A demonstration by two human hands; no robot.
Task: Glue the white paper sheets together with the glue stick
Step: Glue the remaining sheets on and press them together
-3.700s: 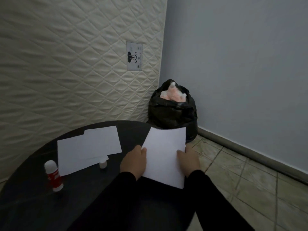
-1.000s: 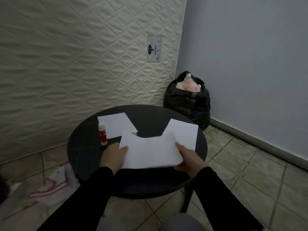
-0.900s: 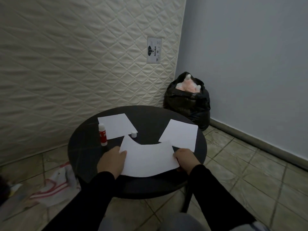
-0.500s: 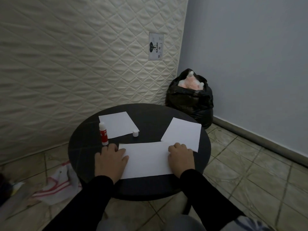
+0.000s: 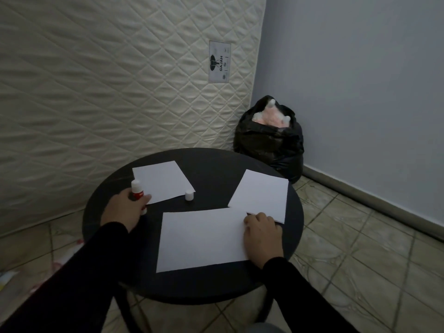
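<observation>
I sit at a round black desk (image 5: 211, 162), looking down at my two hands in black sleeves. My left hand (image 5: 122, 209) has its grip curled around the glue stick (image 5: 137, 192), a small red and white tube standing upright at the left side of the desk with its white tip bare. Its white cap (image 5: 189, 195) stands apart, just beside the near corner of a small white sheet (image 5: 162, 181) at the back left. My right hand (image 5: 263, 235) rests with fingers bent (holding nothing) on the right edge of the large white sheet (image 5: 201, 239) lying flat in front of me. A third white sheet (image 5: 260, 195) lies at the back right, its near edge touching my right fingers. Beyond the desk a quilted cream mattress (image 5: 108, 80) leans upright, and a black bag (image 5: 269, 140) with something pink inside sits on the tiled floor (image 5: 360, 248) in the corner.
</observation>
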